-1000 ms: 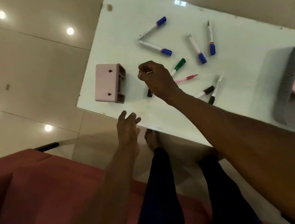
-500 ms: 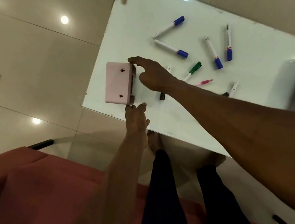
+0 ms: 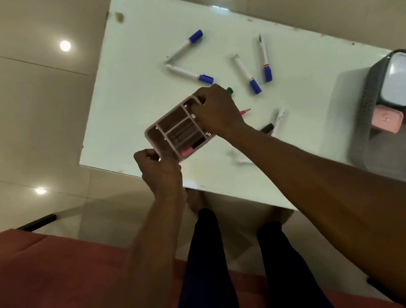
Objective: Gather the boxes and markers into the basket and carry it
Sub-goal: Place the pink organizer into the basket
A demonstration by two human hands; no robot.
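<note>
A pink compartment box (image 3: 178, 128) is tipped open side up over the white table (image 3: 135, 90), with a pink marker and a dark one inside. My left hand (image 3: 158, 171) grips its near corner. My right hand (image 3: 218, 113) grips its far right end. Several blue-capped markers (image 3: 185, 46) lie further back on the table. A green cap (image 3: 229, 90), a pink pen tip (image 3: 245, 112) and black-capped markers (image 3: 274, 124) show beside my right hand. The grey mesh basket (image 3: 368, 94) stands at the right, holding a white box (image 3: 401, 79) and a pink box (image 3: 386, 119).
I sit on a red seat (image 3: 44, 275) with my dark-trousered legs (image 3: 208, 270) under the table's near edge. A glossy tiled floor (image 3: 20, 106) lies to the left. A crumpled white scrap (image 3: 238, 156) lies near the table's front edge.
The pink box lay on its side on the table; both hands closed on it, lifted it and turned its open side up, nearer the markers.
</note>
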